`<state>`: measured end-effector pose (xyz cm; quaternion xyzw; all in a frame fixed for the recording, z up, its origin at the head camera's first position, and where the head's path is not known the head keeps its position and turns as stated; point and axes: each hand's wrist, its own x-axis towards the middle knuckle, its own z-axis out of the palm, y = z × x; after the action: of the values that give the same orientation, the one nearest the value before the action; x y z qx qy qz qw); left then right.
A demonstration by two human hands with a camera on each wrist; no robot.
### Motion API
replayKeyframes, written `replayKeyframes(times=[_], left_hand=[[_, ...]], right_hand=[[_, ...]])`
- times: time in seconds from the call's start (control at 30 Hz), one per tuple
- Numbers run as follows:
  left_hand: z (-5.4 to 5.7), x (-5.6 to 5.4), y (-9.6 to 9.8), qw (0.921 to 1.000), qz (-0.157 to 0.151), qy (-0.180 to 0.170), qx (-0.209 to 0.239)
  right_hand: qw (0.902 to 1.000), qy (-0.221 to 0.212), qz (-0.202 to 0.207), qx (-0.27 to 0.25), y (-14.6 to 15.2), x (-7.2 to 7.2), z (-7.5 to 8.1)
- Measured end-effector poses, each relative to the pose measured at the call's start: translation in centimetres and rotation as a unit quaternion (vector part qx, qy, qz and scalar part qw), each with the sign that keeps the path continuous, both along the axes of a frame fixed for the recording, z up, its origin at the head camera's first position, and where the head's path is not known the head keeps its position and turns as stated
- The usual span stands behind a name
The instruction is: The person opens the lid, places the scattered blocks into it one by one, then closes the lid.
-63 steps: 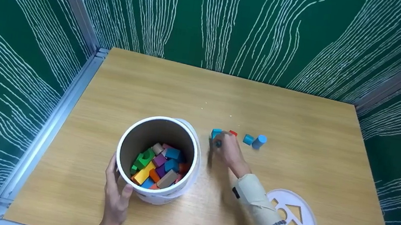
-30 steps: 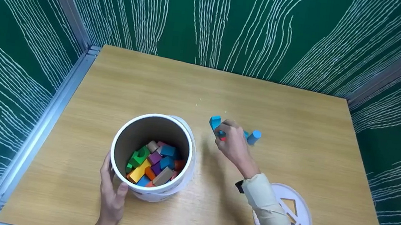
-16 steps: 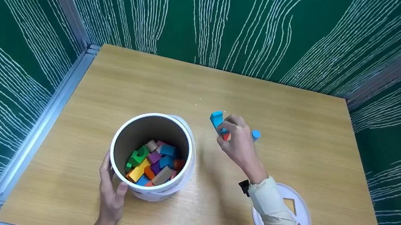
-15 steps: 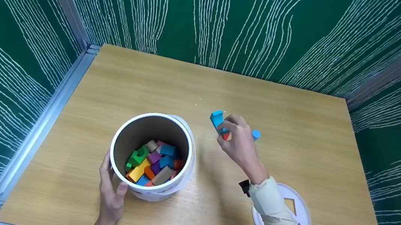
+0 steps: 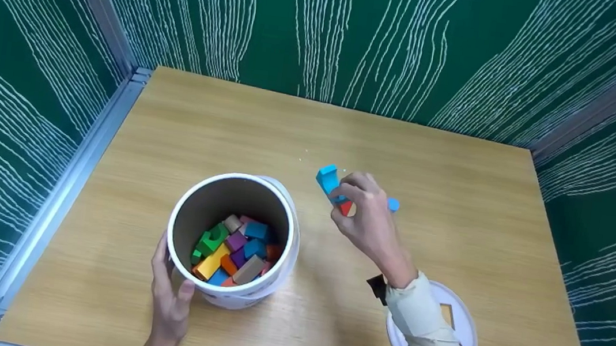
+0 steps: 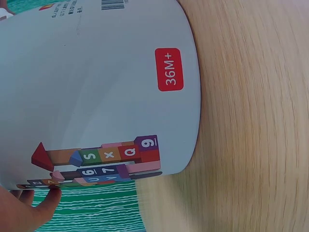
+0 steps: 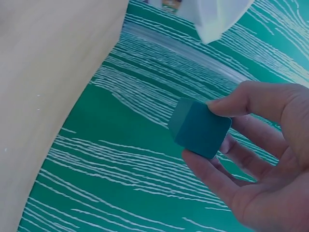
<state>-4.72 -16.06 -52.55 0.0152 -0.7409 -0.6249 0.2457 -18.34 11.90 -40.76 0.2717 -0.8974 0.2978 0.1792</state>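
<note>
A white bucket (image 5: pixel 266 284) holds several coloured blocks (image 5: pixel 241 252). My left hand (image 5: pixel 171 305) rests against the bucket's near-left side, fingers spread along the wall and thumb below the rim. The left wrist view shows its printed wall (image 6: pixel 96 96), with fingertips (image 6: pixel 46 205) at the lower left. Over the table, my right hand (image 5: pixel 364 214) pinches a blue block (image 5: pixel 327 178) between thumb and fingers, seen in the right wrist view as a teal block (image 7: pixel 200 126). A red-and-wood-coloured piece (image 5: pixel 345 207) shows between the fingers; whether it is held, I cannot tell.
A blue cylinder (image 5: pixel 393 205) stands on the table (image 5: pixel 221 122), partly behind the right hand. The white lid (image 5: pixel 465 318) with cut-out shapes lies at the right, partly under the forearm. Green, white-streaked walls (image 5: pixel 278 30) enclose the far side and flanks.
My right hand has risen from the table with the blue block and now covers more of the things behind it. The view has shifted slightly. My left hand stays at the bucket.
</note>
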Motion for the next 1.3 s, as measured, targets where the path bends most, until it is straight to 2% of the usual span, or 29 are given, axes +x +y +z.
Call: replayKeyframes(times=[0.4,0.73,1.07,1.3], left_hand=[[0.0,0.0,0.0,1.0,-0.001,0.008,-0.001],[-0.3,-0.1,-0.2,0.9997,-0.005,0.023,0.004],[-0.2,-0.2,-0.1,0.9999,-0.004,0.006,0.011],[-0.2,-0.1,-0.1,1.0,-0.001,0.003,0.007]], right_hand=[[0.9967,0.04,0.07,-0.013,-1.6,1.7,2.8],[0.9901,0.062,0.126,-0.008,-3.2,2.8,3.9],[0.9837,0.015,0.179,0.011,-5.2,3.6,3.9],[0.9792,-0.02,0.195,0.052,-6.2,3.6,3.4]])
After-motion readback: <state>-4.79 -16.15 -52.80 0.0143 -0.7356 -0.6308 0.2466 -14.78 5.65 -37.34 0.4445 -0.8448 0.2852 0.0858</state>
